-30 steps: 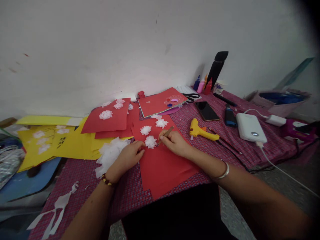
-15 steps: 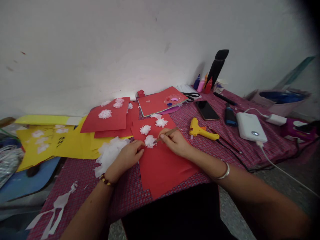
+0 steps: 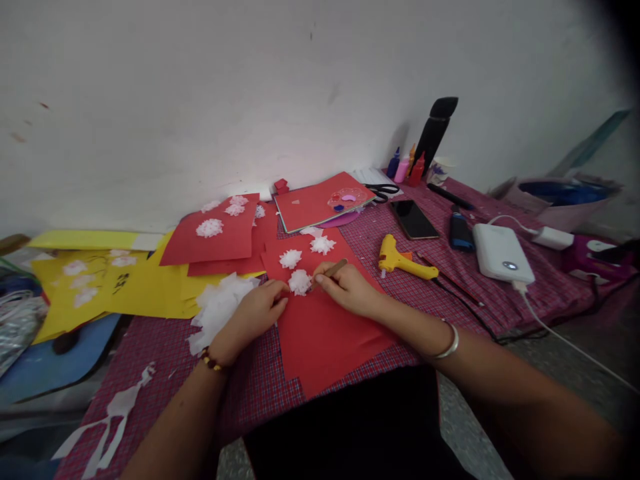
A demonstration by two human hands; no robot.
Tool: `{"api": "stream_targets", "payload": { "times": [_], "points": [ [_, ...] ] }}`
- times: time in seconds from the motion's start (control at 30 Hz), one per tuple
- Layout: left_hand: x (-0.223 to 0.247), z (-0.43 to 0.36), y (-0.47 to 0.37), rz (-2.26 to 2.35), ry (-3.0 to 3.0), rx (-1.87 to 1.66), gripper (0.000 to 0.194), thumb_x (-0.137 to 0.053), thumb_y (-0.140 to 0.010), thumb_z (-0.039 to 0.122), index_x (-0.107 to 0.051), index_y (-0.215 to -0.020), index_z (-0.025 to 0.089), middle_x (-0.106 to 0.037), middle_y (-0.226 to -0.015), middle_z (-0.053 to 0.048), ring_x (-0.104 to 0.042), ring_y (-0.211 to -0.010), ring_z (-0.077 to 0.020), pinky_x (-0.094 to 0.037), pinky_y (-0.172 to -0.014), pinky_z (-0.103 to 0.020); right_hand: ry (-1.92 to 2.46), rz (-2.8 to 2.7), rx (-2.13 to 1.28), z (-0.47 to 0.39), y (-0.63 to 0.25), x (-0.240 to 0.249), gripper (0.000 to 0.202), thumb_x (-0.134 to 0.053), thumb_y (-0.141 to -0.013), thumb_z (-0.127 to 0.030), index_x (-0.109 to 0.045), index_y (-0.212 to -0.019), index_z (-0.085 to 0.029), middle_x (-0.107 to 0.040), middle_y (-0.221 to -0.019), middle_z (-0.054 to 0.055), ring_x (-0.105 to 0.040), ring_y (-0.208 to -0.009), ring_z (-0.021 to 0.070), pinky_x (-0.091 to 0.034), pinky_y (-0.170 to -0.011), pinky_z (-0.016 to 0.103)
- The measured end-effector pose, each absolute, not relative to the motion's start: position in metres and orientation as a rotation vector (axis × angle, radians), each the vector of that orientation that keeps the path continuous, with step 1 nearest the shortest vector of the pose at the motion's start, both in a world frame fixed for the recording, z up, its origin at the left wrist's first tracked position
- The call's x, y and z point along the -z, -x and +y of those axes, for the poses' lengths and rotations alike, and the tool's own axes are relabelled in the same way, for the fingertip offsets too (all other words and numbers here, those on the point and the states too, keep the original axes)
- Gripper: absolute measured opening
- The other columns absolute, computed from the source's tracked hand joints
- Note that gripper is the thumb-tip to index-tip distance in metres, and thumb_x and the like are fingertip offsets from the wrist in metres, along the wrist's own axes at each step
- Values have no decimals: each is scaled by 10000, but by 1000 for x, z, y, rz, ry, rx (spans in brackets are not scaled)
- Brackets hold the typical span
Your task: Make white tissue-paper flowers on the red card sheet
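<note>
A red paper sheet (image 3: 325,333) lies in front of me with several white crumpled-paper flowers stuck on it. My right hand (image 3: 347,287) pinches a slim brown stick-like tool (image 3: 336,268) whose lower tip is hard to make out. That tip end sits just right of the nearest white flower (image 3: 300,283). On the sheet's left edge rests my left hand (image 3: 263,305), fingers bent, thumb apart from them, holding nothing visible. Its fingertips are beside the same flower. Partly under my left wrist is a heap of thin white paper (image 3: 220,303).
Red cards (image 3: 213,237) with white flowers and yellow sheets (image 3: 145,290) lie left. To the right are a yellow glue gun (image 3: 405,260), a phone (image 3: 414,220), a white power bank (image 3: 503,253) and cables. Scissors (image 3: 383,192) and small paint bottles (image 3: 401,170) stand or lie behind.
My right hand has drawn the brown tool slightly up and away from the nearest flower. The left hand stays in place.
</note>
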State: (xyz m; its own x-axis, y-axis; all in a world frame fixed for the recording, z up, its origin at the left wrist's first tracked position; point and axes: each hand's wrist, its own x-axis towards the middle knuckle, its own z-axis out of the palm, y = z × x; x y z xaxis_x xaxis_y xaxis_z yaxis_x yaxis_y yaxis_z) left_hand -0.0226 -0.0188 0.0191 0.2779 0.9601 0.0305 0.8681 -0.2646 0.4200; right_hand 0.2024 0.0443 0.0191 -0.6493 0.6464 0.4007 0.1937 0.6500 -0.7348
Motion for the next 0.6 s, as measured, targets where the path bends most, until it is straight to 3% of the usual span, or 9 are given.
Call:
{"api": "stream_targets", "payload": {
  "times": [0.5, 0.6],
  "points": [
    [-20, -19, 22, 1676, -2230, -397, 139, -460, -851, 203, -580, -918, 189, -622, -863, -40, -571, -775, -180, -429, -701, -301, 697, -2162, -824, 48, -204, -20, 233, -401, -943, -251, -578, -813, -172, -618, -782, 43, -569, -713, 157, -426, -681, 277],
    [-21, -20, 21, 1728, -2176, -399, 210, -463, -850, 209, -563, -1031, 174, -615, -790, -28, -571, -708, -174, -420, -639, -289, 665, -2162, -839, 47, -204, -18, 236, -404, -945, -247, -602, -841, -170, -641, -817, 52, -588, -739, 160, -447, -701, 285]
  ]
}}
